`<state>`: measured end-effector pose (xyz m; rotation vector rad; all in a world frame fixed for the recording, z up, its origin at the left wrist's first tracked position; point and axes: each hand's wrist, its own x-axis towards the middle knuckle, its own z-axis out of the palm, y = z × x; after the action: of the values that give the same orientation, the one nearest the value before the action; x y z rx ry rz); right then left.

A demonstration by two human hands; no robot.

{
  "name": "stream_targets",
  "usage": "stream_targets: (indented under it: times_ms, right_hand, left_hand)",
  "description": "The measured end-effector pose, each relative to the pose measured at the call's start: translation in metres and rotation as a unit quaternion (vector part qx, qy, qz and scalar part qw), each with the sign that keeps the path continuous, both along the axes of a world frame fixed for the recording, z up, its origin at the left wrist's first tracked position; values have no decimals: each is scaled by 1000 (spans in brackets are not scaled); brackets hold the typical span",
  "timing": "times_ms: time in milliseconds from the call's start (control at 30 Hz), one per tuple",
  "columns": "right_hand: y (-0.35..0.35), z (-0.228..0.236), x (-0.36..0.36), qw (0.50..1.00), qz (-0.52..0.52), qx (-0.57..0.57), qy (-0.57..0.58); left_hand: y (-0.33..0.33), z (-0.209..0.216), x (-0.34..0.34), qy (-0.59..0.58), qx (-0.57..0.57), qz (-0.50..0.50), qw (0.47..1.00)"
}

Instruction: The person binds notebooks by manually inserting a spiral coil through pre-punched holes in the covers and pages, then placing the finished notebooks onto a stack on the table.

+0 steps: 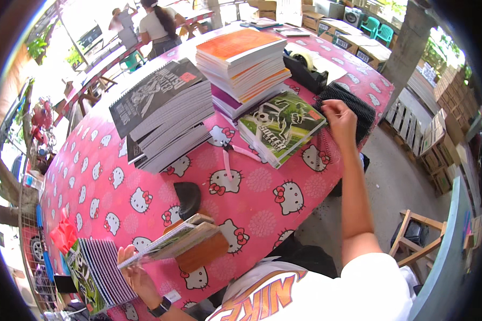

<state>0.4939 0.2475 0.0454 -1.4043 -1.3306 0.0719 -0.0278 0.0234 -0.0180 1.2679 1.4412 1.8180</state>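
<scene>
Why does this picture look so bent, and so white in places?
Head view: the wide lens bows the pink tablecloth's edges, tilts the pillar and leaves black corners; also head view: bright daylight bleaches the upper-left background, while the right hand's outline is readable.

We log table (254, 206) under pink cat-print cover. Far part, left to right: grey-black book stack (163, 120), taller orange-topped stack (246, 72), black tape dispenser (308, 75). Nearer, we see green-covered stack (281, 125), black binding coils (356, 107) at right edge, pink-handled tool (243, 152), black curved piece (188, 200), brown block (204, 250). Near left edge: spiral-bound notebooks (104, 270).
</scene>
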Motion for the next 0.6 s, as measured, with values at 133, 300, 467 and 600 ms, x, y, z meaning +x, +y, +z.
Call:
stream_targets:
  times_ms: [133,300,467,600]
  right_hand:
    - [14,-52,75,849,-141,-426,-278]
    - [20,-71,62,835,-190,-429,-288]
    - [35,-59,95,823,-241,-368,-359]
    - [46,-43,108,799,-179,-439,-370]
  left_hand:
    - [12,6,9,-69,49,-14,996]
    - [8,-1,7,-55,37,22,998]
    - [6,2,7,-70,19,57,996]
    - [5,-4,4,-57,5,41,998]
